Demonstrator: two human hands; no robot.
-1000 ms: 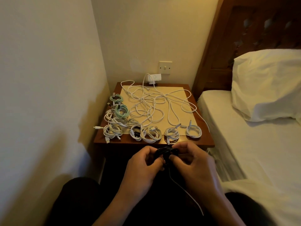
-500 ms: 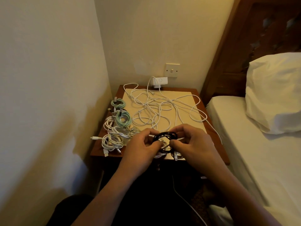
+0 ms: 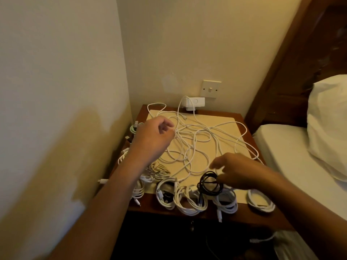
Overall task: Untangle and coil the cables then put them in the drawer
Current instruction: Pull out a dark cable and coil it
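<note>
Several white coils (image 3: 187, 201) sit in a row along the front edge of the tabletop (image 3: 249, 215), and the black coil (image 3: 210, 182) lies among them, partly on the pale mat (image 3: 221, 124). My right hand (image 3: 238, 171) is at its right rim, fingertips touching the loops and thumb lifted clear, loose rather than clamped. My left hand (image 3: 155, 136) reaches over the white tangle (image 3: 195, 145) in the middle of the mat, fingers curled beside one strand. Blur hides whether they have pinched it, so I cannot tell.

To do this well, I should let the black coil settle flat before taking my fingers off, lifting them straight away so the loops do not spring open. With the tangle, I would hunt for a plug end and feed it back through the crossings. Tugging mid-strand would likely tighten them. One strand runs up to the wall adapter (image 3: 195, 102) and may need freeing first.

The cords look smooth, round and springy. The black one is thinner and wound tighter. Mint coils (image 3: 133, 129) sit at the left edge. The mat is flat and matte, the tabletop dark glossy wood. The drawer is lost in shadow below.
</note>
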